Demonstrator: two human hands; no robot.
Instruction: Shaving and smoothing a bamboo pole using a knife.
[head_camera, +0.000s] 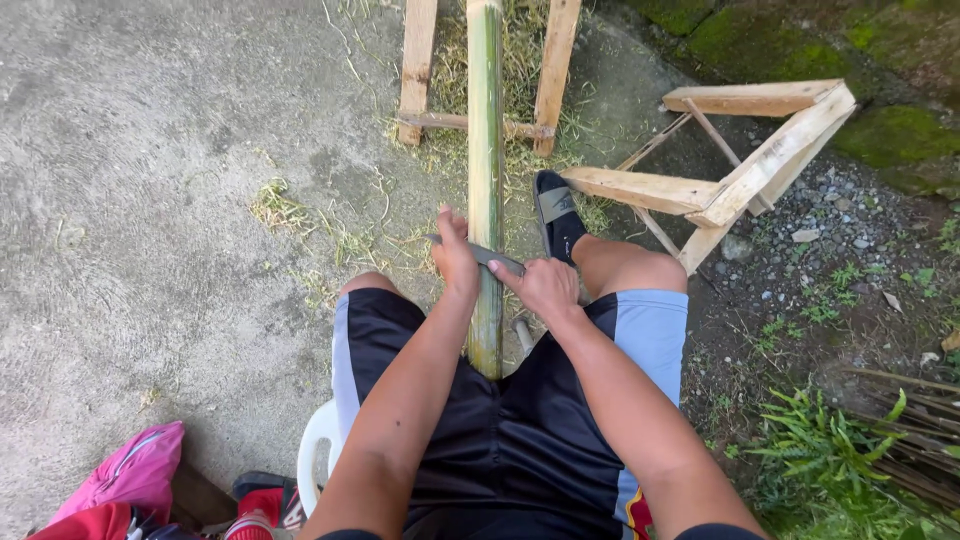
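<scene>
A person sits on a white plastic chair (318, 450) and looks down at both hands. A long green bamboo pole (486, 150) runs between the knees and goes far out ahead of the hands. A flat gray blade (484, 255) lies across the pole. The left hand (455, 255) is closed on the left end of the blade, with the thumb sticking up. The right hand (543, 285) is closed on the right end of it, just beside the pole. Both hands touch the blade and sit close on each side of the pole. Past the hands, the far part of the pole rests on a wooden frame (480, 125) on the concrete ground (150, 200). Thin dry shavings (285, 210) lie ahead and to the left of the left hand. A foot in a dark sandal (555, 210) sits just ahead of the right hand. Another wooden frame (745, 165) stands farther right of the right hand. A pink bag (135, 475) lies behind and left of the left hand.
</scene>
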